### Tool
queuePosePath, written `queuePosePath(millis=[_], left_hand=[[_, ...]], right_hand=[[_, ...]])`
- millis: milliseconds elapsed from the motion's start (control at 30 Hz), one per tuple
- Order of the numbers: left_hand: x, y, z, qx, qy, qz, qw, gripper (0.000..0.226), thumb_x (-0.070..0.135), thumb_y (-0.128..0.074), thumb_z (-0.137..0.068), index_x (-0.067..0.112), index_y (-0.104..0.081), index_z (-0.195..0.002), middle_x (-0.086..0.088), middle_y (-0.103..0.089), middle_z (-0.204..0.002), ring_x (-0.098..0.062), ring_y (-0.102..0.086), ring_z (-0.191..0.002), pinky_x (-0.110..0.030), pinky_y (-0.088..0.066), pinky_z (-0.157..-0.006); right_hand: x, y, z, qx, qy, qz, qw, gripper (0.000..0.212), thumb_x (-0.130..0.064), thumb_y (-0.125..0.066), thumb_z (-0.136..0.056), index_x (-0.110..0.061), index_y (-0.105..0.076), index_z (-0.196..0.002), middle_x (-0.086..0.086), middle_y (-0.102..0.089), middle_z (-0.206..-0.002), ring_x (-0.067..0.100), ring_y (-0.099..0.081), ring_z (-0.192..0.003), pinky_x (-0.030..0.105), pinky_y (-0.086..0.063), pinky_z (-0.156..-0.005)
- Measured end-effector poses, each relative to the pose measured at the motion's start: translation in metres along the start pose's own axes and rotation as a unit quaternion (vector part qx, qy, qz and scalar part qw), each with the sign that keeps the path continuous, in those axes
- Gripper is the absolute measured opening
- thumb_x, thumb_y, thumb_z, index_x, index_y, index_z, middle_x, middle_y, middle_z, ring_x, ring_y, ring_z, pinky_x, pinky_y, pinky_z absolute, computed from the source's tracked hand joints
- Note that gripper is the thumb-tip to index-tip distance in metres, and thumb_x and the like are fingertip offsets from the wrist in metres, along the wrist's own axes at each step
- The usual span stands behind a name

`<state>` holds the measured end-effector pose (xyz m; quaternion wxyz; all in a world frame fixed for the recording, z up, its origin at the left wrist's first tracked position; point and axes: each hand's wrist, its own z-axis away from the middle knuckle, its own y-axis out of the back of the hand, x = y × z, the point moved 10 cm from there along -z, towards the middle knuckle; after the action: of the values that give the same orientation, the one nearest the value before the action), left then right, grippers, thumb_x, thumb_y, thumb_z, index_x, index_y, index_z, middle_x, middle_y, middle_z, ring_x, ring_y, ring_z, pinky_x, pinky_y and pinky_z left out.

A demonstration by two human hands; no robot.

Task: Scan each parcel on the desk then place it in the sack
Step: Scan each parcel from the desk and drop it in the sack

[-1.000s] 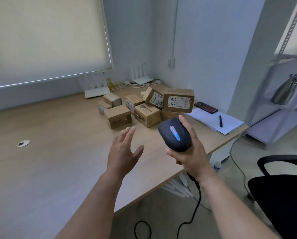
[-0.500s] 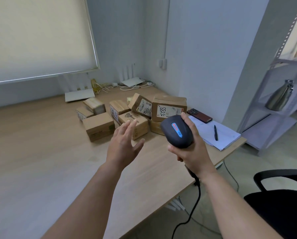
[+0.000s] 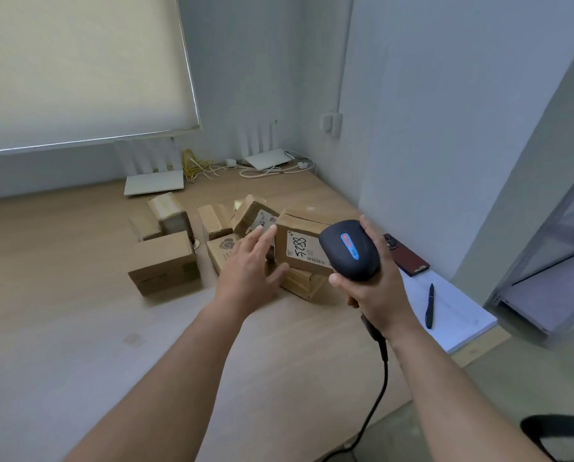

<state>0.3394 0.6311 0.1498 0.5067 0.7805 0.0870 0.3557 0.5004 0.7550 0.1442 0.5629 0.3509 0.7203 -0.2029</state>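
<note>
Several brown cardboard parcels are heaped near the right end of the wooden desk (image 3: 78, 328). The nearest tall parcel (image 3: 299, 241) carries a white label with handwritten digits and a barcode; it sits on top of a flatter parcel (image 3: 300, 285). My left hand (image 3: 250, 268) reaches forward with fingers spread, its fingertips at the labelled parcel's left edge. My right hand (image 3: 374, 288) grips a black corded barcode scanner (image 3: 350, 250) with a blue and red button, held just in front of that parcel's right side. No sack is in view.
A plain box (image 3: 164, 263) stands to the left of the heap. A red phone (image 3: 407, 258), a white notepad (image 3: 455, 315) and a black pen (image 3: 429, 305) lie at the desk's right end. Two white routers and cables sit at the back. A black chair (image 3: 562, 435) is bottom right.
My view and both hands have moved closer to the parcels. My left hand has reached forward from mid-air to the labelled parcel's left edge; the scanner now overlaps that parcel's right side.
</note>
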Motion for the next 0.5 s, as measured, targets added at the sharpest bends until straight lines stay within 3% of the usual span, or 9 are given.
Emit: queuePosePath(millis=[67, 167, 300, 400, 500], left_hand=[[0.009, -0.013, -0.017, -0.006, 0.011, -0.001, 1.000, 0.075, 0.043, -0.055, -0.092, 0.033, -0.011, -0.152, 0.004, -0.015, -0.159, -0.018, -0.013, -0.146, -0.037, -0.021, -0.116], [0.015, -0.031, -0.035, -0.024, 0.035, -0.003, 0.999, 0.078, 0.043, -0.056, -0.092, 0.031, -0.008, -0.153, 0.004, -0.012, -0.160, -0.017, -0.011, -0.146, -0.035, -0.017, -0.116], [0.014, -0.046, -0.055, -0.040, 0.057, -0.017, 0.997, 0.081, 0.044, -0.057, -0.091, 0.032, -0.005, -0.153, 0.001, -0.010, -0.160, -0.020, -0.012, -0.146, -0.039, -0.019, -0.116], [0.012, -0.054, -0.071, -0.060, 0.068, -0.024, 0.996, 0.083, 0.043, -0.058, -0.091, 0.033, -0.004, -0.153, -0.003, -0.007, -0.161, -0.024, -0.010, -0.147, -0.042, -0.019, -0.116], [0.006, -0.065, -0.088, -0.082, 0.085, -0.013, 0.993, 0.085, 0.046, -0.059, -0.089, 0.034, -0.005, -0.153, -0.005, -0.004, -0.161, -0.025, -0.007, -0.147, -0.044, -0.017, -0.117]], right_hand=[[0.012, 0.013, -0.017, -0.008, -0.007, 0.003, 1.000, 0.097, -0.016, -0.077, -0.065, -0.057, -0.031, -0.141, 0.002, -0.052, -0.140, 0.012, -0.052, -0.089, 0.026, -0.044, -0.071], [0.028, 0.027, -0.040, -0.012, -0.015, 0.005, 1.000, 0.097, -0.017, -0.077, -0.063, -0.056, -0.032, -0.141, -0.012, -0.061, -0.120, 0.006, -0.057, -0.078, 0.024, -0.045, -0.067], [0.047, 0.039, -0.062, 0.005, -0.022, 0.012, 1.000, 0.099, -0.010, -0.080, -0.067, -0.053, -0.032, -0.142, -0.008, -0.059, -0.122, 0.011, -0.056, -0.077, 0.026, -0.046, -0.067], [0.060, 0.048, -0.071, 0.049, -0.039, 0.016, 0.998, 0.099, 0.001, -0.078, -0.072, -0.048, -0.031, -0.145, -0.015, -0.058, -0.116, 0.018, -0.056, -0.082, 0.038, -0.053, -0.076], [0.071, 0.057, -0.075, 0.081, -0.050, 0.039, 0.995, 0.099, -0.004, -0.078, -0.072, -0.048, -0.028, -0.146, -0.023, -0.056, -0.112, 0.018, -0.060, -0.088, 0.050, -0.055, -0.087]])
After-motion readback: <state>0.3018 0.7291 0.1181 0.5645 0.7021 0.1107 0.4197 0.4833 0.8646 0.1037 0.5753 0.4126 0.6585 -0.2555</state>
